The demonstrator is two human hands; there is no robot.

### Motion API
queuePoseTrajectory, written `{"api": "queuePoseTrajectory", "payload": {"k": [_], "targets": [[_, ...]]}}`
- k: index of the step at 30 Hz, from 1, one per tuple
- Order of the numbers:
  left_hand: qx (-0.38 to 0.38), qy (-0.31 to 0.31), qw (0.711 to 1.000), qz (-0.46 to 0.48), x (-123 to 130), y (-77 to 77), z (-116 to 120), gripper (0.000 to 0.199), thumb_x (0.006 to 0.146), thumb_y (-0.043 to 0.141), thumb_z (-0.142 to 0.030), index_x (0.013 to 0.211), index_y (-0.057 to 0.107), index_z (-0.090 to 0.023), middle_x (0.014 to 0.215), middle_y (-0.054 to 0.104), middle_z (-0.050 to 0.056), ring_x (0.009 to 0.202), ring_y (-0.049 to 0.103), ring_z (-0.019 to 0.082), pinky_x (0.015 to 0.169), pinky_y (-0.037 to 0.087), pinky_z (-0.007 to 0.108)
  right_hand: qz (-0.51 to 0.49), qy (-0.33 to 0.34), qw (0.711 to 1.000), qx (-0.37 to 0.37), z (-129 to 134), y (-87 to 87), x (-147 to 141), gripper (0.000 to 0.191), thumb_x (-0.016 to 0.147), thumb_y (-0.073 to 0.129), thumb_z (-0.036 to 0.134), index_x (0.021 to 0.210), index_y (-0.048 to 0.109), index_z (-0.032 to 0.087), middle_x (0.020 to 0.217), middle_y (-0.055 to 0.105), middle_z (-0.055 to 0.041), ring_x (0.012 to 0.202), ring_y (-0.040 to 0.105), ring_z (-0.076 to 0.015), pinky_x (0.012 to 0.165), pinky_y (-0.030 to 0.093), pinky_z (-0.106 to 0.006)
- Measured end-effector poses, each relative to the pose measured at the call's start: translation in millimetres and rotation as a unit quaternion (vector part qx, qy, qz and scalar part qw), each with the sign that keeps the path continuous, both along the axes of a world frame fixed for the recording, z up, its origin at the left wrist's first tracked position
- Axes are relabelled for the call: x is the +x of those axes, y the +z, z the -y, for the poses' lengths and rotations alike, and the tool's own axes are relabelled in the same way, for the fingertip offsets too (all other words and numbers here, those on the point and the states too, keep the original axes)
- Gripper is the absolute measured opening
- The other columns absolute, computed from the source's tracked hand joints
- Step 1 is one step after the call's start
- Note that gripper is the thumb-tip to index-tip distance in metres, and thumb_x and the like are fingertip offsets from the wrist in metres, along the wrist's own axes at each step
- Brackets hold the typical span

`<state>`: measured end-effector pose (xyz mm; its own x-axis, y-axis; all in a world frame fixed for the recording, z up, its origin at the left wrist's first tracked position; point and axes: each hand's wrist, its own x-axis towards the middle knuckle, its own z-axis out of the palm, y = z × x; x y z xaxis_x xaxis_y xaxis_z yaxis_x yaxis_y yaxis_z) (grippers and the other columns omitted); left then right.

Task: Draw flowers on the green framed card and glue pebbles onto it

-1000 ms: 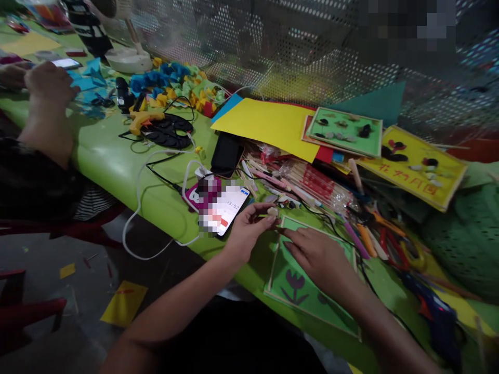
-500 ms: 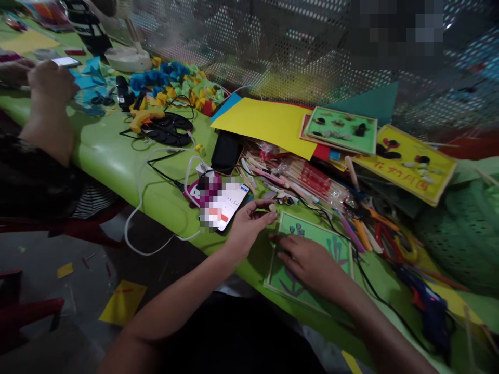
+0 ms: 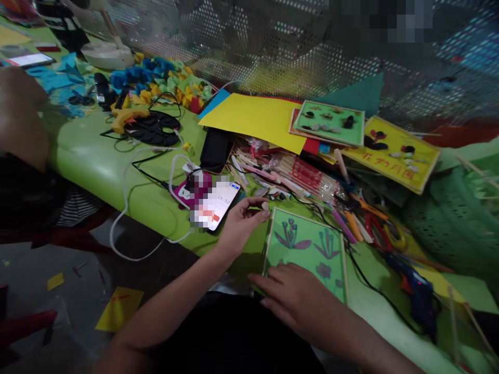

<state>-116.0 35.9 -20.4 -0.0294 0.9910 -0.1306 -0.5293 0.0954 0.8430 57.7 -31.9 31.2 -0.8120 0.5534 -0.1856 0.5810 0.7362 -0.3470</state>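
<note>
My left hand (image 3: 244,221) pinches a small pale pebble (image 3: 265,206) between thumb and fingertips, just off the upper left corner of a framed green picture (image 3: 307,221). Dark purple flower and leaf shapes (image 3: 291,238) show on that picture, which lies on the green table. Over its lower left part is my right hand (image 3: 292,296), fingers stretched out and apart, with nothing visible in them. It covers the lower left of the picture, and I cannot tell whether it touches the surface.
A lit phone (image 3: 220,205) and a purple power block (image 3: 191,189) with cables lie left. Behind are bundled sticks (image 3: 300,171), yellow card (image 3: 253,117) and framed pictures (image 3: 329,123). A dark blue glue gun (image 3: 415,291) and green basket (image 3: 452,218) stand right. Another person's arm (image 3: 19,114) rests far left.
My right hand has moved from the picture's upper left toward its lower left, uncovering flower shapes. My left hand still holds the pebble. The view has shifted slightly right.
</note>
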Motion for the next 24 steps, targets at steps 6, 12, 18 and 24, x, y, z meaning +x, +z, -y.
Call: {"api": "queuePoseTrajectory", "payload": {"k": [6,12,18,24], "targets": [[0.039,-0.026,0.997,-0.059,0.9,-2.5,-0.2,0.034,0.075,0.086,-0.028,0.105,0.074,-0.019,0.094,0.072,0.001,0.082,0.064,0.011,0.078,0.050,0.023,0.026,-0.014,1.000,0.008,31.6,1.8,-2.0,0.031,0.097,0.058,0.015,0.128,0.065,0.014,0.098,0.073,-0.0099,0.085,0.066,-0.0244,0.078,0.044,-0.038],[0.076,-0.058,0.985,-0.142,4.5,-3.4,4.0,0.030,0.073,0.082,-0.023,0.102,0.074,-0.017,0.089,0.073,0.002,0.077,0.066,0.013,0.076,0.051,0.026,-0.057,-0.007,0.988,-0.140,50.0,19.6,17.9,0.013,0.102,0.057,0.029,0.103,0.069,0.026,0.094,0.070,-0.0002,0.090,0.062,-0.0182,0.080,0.043,-0.032],[0.099,-0.059,0.976,-0.188,6.9,0.4,6.2,0.027,0.075,0.079,-0.024,0.101,0.074,-0.018,0.088,0.072,0.002,0.074,0.065,0.013,0.074,0.051,0.027,-0.063,-0.044,0.989,-0.125,54.5,12.4,37.4,0.054,0.086,0.072,0.024,0.138,0.059,0.029,0.134,0.063,-0.0090,0.124,0.056,-0.0284,0.105,0.043,-0.046],[0.086,-0.075,0.977,-0.181,8.5,-1.5,2.7,0.030,0.077,0.081,-0.028,0.104,0.074,-0.018,0.089,0.073,0.003,0.075,0.064,0.014,0.073,0.050,0.027,-0.025,-0.136,0.990,0.030,48.4,-25.4,52.7,0.062,0.087,0.073,0.033,0.147,0.057,0.031,0.152,0.053,-0.0144,0.134,0.050,-0.0374,0.106,0.044,-0.058]]}}
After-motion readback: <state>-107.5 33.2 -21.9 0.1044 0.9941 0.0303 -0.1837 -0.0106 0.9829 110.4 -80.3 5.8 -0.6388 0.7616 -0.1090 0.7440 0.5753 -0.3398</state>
